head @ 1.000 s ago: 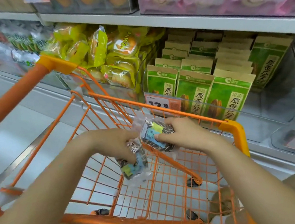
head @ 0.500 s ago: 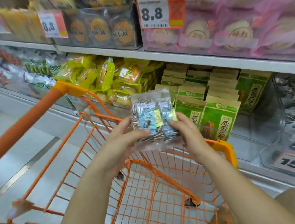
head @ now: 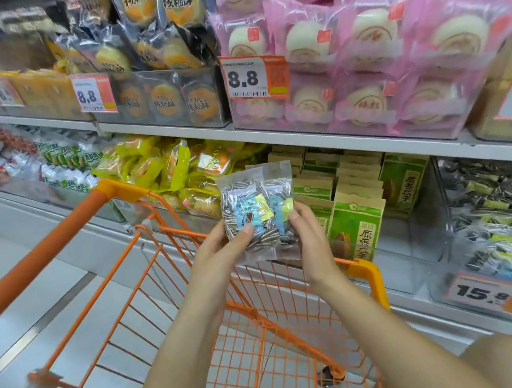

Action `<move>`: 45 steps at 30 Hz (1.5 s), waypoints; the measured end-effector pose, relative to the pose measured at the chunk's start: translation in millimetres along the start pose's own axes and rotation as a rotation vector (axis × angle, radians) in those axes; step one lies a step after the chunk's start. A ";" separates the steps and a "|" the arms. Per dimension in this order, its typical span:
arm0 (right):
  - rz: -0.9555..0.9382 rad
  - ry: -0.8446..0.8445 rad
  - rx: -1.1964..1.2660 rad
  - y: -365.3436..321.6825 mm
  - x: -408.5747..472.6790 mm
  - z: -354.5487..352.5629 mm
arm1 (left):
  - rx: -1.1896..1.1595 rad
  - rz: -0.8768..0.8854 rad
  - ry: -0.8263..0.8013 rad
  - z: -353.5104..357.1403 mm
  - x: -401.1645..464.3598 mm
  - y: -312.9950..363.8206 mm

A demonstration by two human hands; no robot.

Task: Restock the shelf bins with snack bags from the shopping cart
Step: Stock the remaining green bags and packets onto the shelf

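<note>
Two clear sunflower-seed bags (head: 259, 214) with blue and yellow labels are held upright, pressed side by side, above the orange shopping cart (head: 362, 272). My left hand (head: 223, 252) grips them from the left with the thumb on the front. My right hand (head: 308, 239) holds their right edge. The clear shelf bin (head: 442, 291) at the lower right holds matching seed bags behind a 15.8 price tag. The cart's basket looks empty of bags.
Green-and-tan snack pouches (head: 356, 229) stand in the bin right behind the held bags. Yellow packets (head: 172, 169) fill the bin to the left. The upper shelf (head: 306, 137) carries pink bun packs and dark pastry packs with 8.8 tags.
Both hands lifted the two seed bags out of the cart and brought them together upright, higher in front of the shelf. My view tilted upward, so the upper shelf shows.
</note>
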State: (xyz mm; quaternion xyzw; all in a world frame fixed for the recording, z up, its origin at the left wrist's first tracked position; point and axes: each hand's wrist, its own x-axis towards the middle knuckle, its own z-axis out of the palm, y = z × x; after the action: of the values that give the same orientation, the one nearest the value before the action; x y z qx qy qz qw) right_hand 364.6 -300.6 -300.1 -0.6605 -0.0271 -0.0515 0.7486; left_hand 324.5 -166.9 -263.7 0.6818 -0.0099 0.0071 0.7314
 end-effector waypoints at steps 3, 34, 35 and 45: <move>0.003 -0.040 -0.030 -13.1 1.0 -4.0 | -0.042 -0.051 -0.033 5.7 0.2 4.9; 0.201 0.250 -1.572 -129.1 -144.9 -373.5 | 1.242 0.459 -0.241 234.2 8.9 -100.6; 0.213 0.211 -1.616 -128.1 -137.9 -377.8 | 1.259 0.476 -0.245 234.4 8.2 -100.1; 0.219 0.000 -1.585 -101.2 -93.4 -398.1 | 1.325 0.543 -0.228 231.5 7.7 -100.0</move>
State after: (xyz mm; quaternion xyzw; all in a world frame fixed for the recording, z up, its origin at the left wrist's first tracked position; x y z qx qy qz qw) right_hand 249.5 -703.8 -260.7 -0.9948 0.0826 0.0186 0.0570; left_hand 333.5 -404.9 -347.0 0.9519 -0.2487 0.1218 0.1314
